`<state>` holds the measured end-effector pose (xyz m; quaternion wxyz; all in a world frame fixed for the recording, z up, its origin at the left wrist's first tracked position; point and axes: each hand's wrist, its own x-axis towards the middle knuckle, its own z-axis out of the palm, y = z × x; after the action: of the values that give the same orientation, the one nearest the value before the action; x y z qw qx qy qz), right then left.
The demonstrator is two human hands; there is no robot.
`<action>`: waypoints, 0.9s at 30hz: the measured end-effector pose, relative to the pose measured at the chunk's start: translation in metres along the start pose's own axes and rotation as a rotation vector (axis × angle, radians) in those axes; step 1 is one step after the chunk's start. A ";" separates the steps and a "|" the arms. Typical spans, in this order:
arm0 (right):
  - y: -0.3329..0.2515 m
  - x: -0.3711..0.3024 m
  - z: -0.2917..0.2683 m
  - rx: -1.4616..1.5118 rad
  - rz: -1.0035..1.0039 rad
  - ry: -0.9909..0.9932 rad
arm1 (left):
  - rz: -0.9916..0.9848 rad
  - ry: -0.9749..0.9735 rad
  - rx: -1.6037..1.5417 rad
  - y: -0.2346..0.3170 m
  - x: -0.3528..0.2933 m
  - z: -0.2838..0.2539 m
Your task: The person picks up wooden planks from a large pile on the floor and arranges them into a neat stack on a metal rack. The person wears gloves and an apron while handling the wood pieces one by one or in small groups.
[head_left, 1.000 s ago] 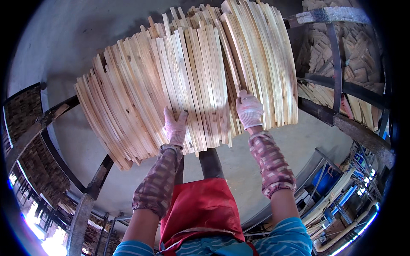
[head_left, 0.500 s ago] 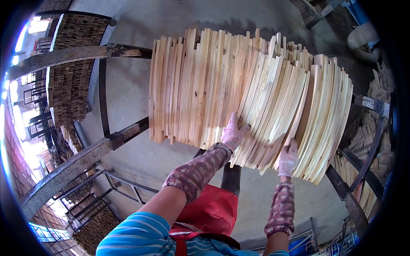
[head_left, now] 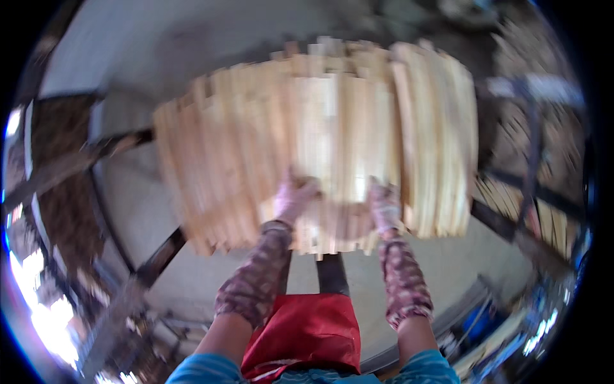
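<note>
A long row of pale wooden strips [head_left: 230,147], packed side by side, lies across in front of me. My left hand [head_left: 294,200], in a light glove, rests on the near part of the row, its thumb out to the right. My right hand [head_left: 385,206], gloved too, is at the right side of the middle bunch, by a dark gap between it and the right-hand strips. Both hands grip this middle bunch from its two sides. Motion blur hides the exact finger contact.
Dark metal rails [head_left: 163,259] run out from under the row on the left, and another rail [head_left: 524,240] on the right. More stacked wood [head_left: 64,134] stands at the left. A blue object [head_left: 480,323] lies at lower right. My red apron [head_left: 313,336] hangs below.
My view has swung right, and the row sits further left in it. My hands have come closer together, and the right hand is now at the gap's left side.
</note>
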<state>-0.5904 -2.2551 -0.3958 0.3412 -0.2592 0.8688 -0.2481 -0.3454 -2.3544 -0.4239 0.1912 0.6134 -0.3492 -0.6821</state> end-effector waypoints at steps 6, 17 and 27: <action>0.014 -0.004 0.024 0.937 0.218 -0.052 | -0.029 0.114 0.512 0.022 0.006 0.015; 0.012 -0.067 0.033 0.826 0.265 -0.086 | -0.112 0.075 0.293 0.055 -0.049 -0.007; -0.034 -0.082 -0.085 0.238 0.162 -0.104 | -0.148 0.120 0.091 0.046 -0.099 0.030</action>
<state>-0.5902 -2.2083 -0.2828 0.4330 -0.1588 0.8325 -0.3071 -0.3647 -2.3102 -0.3216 0.1326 0.6853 -0.3216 -0.6398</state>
